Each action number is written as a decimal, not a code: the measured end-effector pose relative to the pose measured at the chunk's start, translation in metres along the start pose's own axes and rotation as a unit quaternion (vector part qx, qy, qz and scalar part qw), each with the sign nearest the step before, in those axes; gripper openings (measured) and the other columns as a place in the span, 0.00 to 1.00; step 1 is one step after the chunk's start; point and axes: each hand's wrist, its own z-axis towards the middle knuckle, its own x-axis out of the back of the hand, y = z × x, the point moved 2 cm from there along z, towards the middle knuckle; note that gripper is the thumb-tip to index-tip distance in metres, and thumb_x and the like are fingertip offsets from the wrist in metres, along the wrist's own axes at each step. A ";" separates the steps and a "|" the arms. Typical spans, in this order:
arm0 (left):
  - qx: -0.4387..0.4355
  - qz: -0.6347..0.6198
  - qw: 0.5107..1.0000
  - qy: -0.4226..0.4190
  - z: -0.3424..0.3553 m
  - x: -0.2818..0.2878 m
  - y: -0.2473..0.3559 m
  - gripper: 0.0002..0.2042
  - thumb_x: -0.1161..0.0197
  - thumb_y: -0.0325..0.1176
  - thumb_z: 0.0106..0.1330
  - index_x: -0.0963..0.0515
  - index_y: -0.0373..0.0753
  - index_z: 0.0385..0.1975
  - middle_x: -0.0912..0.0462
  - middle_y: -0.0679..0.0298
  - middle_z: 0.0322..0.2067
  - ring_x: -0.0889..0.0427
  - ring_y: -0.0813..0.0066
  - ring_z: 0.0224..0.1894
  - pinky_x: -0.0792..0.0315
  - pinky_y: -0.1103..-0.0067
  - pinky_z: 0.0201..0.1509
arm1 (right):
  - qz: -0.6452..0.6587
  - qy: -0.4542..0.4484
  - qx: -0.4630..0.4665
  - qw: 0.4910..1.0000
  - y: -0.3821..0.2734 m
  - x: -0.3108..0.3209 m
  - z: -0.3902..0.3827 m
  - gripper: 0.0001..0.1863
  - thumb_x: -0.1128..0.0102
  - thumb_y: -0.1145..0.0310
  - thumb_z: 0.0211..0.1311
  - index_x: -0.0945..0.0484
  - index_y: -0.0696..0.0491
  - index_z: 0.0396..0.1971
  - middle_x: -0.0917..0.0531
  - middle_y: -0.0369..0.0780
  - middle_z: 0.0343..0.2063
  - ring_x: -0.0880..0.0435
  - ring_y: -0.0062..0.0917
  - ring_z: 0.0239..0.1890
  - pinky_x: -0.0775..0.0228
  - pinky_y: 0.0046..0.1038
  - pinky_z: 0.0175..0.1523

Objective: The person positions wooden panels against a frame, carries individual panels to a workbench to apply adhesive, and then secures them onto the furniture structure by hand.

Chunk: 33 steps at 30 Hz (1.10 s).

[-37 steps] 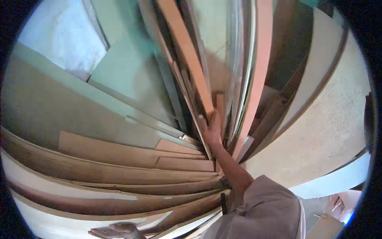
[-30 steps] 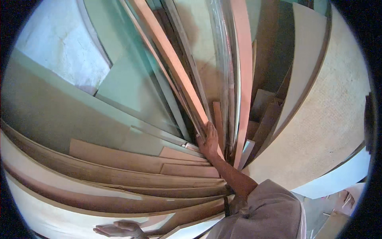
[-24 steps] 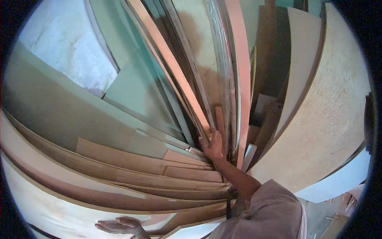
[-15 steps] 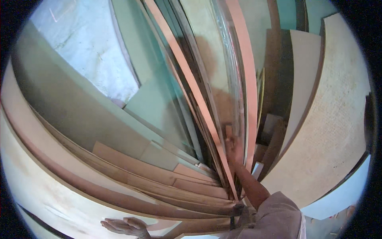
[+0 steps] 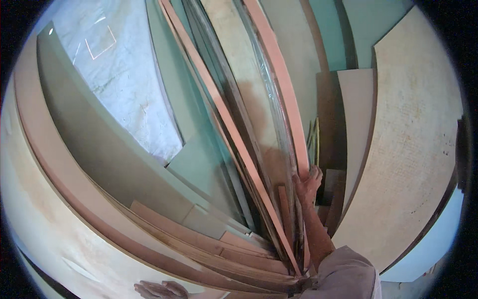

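Observation:
Long boards stand on edge in front of me, fanned out. My right hand (image 5: pixel 308 183) is closed round the edge of a tall board with a pink edge (image 5: pixel 280 65), fingers over its right side and thumb toward the left. Just left of that board runs a strip of clear plastic wrap (image 5: pixel 269 79). Low at the left, my left hand (image 5: pixel 162 290) lies flat with fingers stretched out against a pale, stained board (image 5: pixel 79 249); the picture's lower rim cuts it off. A second pink-edged board (image 5: pixel 231 129) leans left of my right hand.
Several brown boards (image 5: pixel 174 239) lean in layers at the lower left. A broad tan panel (image 5: pixel 408 129) and a narrow beige panel (image 5: pixel 356 129) stand at the right. Greenish boards (image 5: pixel 199 169) and a whitish marbled sheet (image 5: pixel 124 74) are behind. Short offcuts (image 5: pixel 334 180) sit low at the right.
My right hand has moved up and to the right, from between the boards onto the right pink-edged board. The view has shifted. My left hand stays spread on the pale board.

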 end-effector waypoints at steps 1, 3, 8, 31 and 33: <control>0.001 0.012 1.000 -0.009 -0.001 0.003 -0.003 0.33 0.57 0.50 0.77 0.43 0.28 0.72 0.44 0.37 0.71 0.45 0.34 0.73 0.48 0.42 0.71 | -0.033 -0.004 -0.004 0.999 0.012 -0.011 -0.002 0.41 0.29 0.43 0.55 0.32 0.58 0.59 0.28 0.53 0.55 0.27 0.49 0.57 0.34 0.51 0.56; -0.006 -0.017 1.000 -0.007 0.002 -0.010 0.013 0.33 0.58 0.49 0.77 0.44 0.28 0.72 0.44 0.37 0.71 0.46 0.34 0.73 0.48 0.43 0.72 | 0.018 -0.204 -0.145 0.968 0.102 -0.040 0.009 0.43 0.26 0.47 0.54 0.32 0.58 0.61 0.18 0.48 0.39 0.17 0.41 0.42 0.25 0.43 0.44; -0.002 0.018 1.000 -0.017 -0.001 -0.003 0.006 0.34 0.58 0.50 0.77 0.46 0.28 0.73 0.45 0.37 0.71 0.47 0.34 0.74 0.50 0.42 0.72 | 0.026 -0.035 -0.042 0.998 0.052 -0.033 -0.020 0.39 0.25 0.53 0.54 0.31 0.60 0.60 0.17 0.43 0.25 0.16 0.34 0.29 0.25 0.36 0.36; -0.038 0.020 0.999 0.029 -0.009 -0.026 -0.012 0.31 0.62 0.50 0.79 0.45 0.34 0.74 0.45 0.46 0.73 0.47 0.46 0.76 0.51 0.53 0.75 | 0.174 -0.325 -0.191 0.909 -0.035 -0.026 -0.053 0.38 0.29 0.48 0.58 0.30 0.60 0.58 0.18 0.56 0.46 0.17 0.47 0.50 0.26 0.44 0.52; -0.042 0.021 0.999 0.012 -0.022 -0.037 -0.025 0.31 0.62 0.50 0.79 0.45 0.34 0.74 0.45 0.46 0.74 0.46 0.47 0.76 0.51 0.53 0.75 | 0.162 -0.340 -0.207 0.903 -0.039 -0.012 -0.055 0.39 0.28 0.46 0.57 0.28 0.61 0.58 0.18 0.55 0.49 0.17 0.43 0.53 0.25 0.41 0.54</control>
